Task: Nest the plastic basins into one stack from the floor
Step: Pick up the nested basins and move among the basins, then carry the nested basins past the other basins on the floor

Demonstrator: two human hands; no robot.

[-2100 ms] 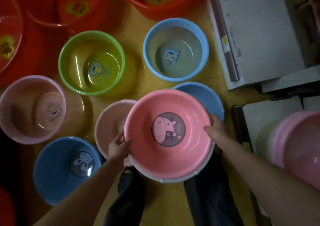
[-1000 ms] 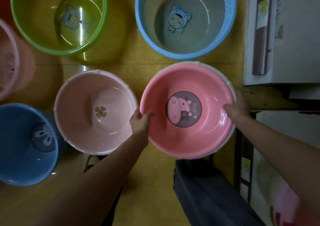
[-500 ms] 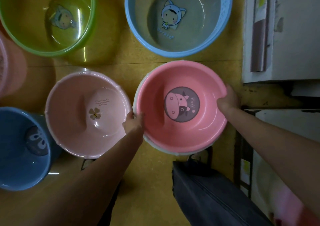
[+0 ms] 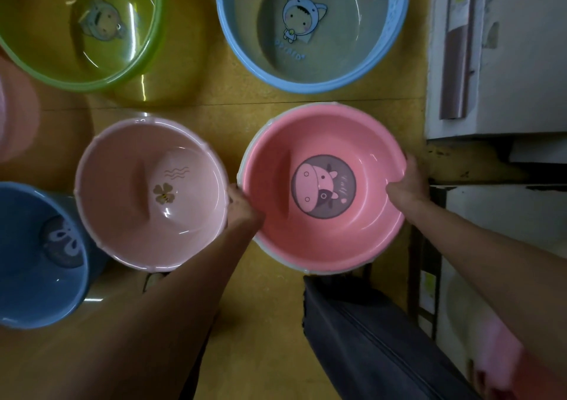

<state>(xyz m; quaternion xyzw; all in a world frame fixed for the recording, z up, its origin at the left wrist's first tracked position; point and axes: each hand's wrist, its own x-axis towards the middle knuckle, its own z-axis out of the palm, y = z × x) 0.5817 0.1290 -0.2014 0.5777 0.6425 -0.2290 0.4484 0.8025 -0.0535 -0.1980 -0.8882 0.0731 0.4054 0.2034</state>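
Observation:
A bright pink basin with a cow picture sits nested inside a pale-rimmed basin, low over the yellow floor. My left hand grips its left rim. On the right rim my right hand holds on, thumb inside. Beside it on the left stands a pale pink basin with a clover picture. Further left is a dark blue basin. Above are a green basin and a light blue basin.
White boxes or shelving stand close along the right side. A dark trouser leg is below the held basins. Part of another pink basin shows at the left edge. Something pink lies at the lower right.
The pink basin stack came down from in front of me toward the floor, to the right of the pale pink basin. The blue basin that lay beneath it is out of sight. Over the last half second little has moved.

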